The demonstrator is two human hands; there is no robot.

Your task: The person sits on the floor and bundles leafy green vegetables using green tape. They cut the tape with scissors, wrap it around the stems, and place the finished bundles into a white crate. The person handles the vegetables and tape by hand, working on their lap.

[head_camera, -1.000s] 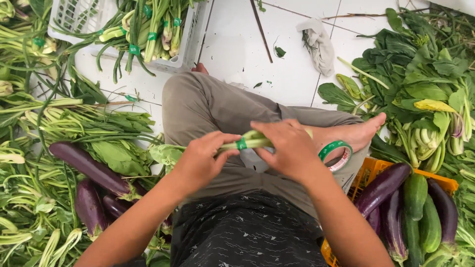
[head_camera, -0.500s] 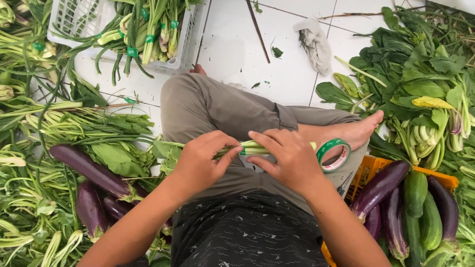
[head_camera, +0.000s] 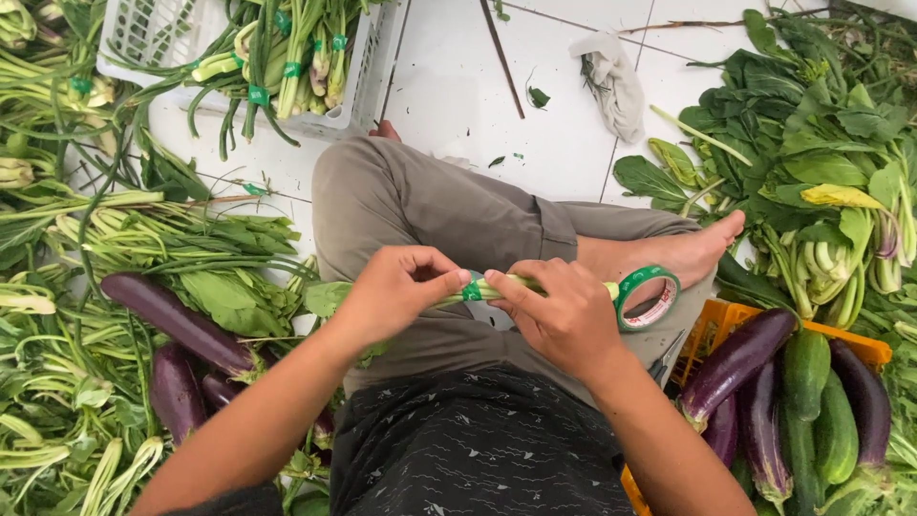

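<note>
A white tiled floor (head_camera: 458, 96) carries everything, with the person seated cross-legged on it among heaps of leafy greens (head_camera: 812, 162). A white plastic crate (head_camera: 153, 38) at the top holds bunches already banded in green. Three purple eggplants (head_camera: 181, 325) lie at the left; three more and two cucumbers (head_camera: 821, 401) fill an orange crate (head_camera: 735, 315) at the right. The left hand (head_camera: 392, 291) is clamped on a bundle of green stems (head_camera: 497, 287) over the lap, and the right hand (head_camera: 564, 315) pinches it beside a green band. Since the earlier frame, the single roll of green tape (head_camera: 650, 296) hangs further right, clear of the fingers.
</note>
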